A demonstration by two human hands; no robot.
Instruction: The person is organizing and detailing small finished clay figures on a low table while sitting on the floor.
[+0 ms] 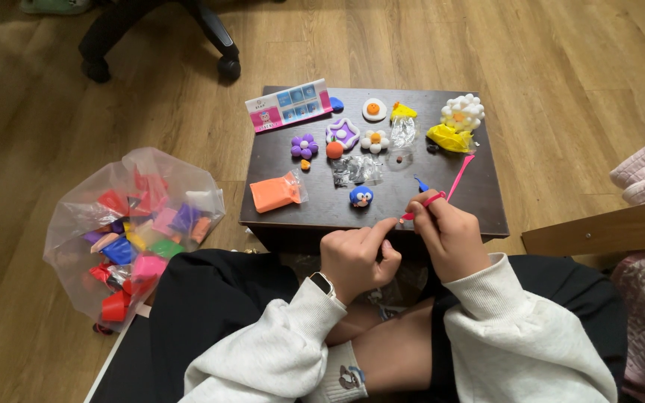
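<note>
fingers: right-hand fingers pinched together on a red tool; left-hand fingers curled together, thumb to forefinger, and whether a bit of clay sits between them cannot be told
right hand: at the near edge of the worktop, tool tip aimed toward the left hand
step in hand: by the look of it, fine shaping of a small piece with the tool, hands close together
next move calls for: a light, steady press; soft clay would dent easily
blue figure: round, matte, white eyes, just beyond the left hand
orange clay: soft slab, half in a clear wrapper
pink stick: thin plastic, lying aslant beside the right hand
purple flower: five rounded petals, yellow centre
white daisy: small, orange centre
yellow clay: glossy lump in film
card: pink and white, propped at the far edge
bag: crinkled clear plastic on the wooden floor, full of coloured packets
</note>
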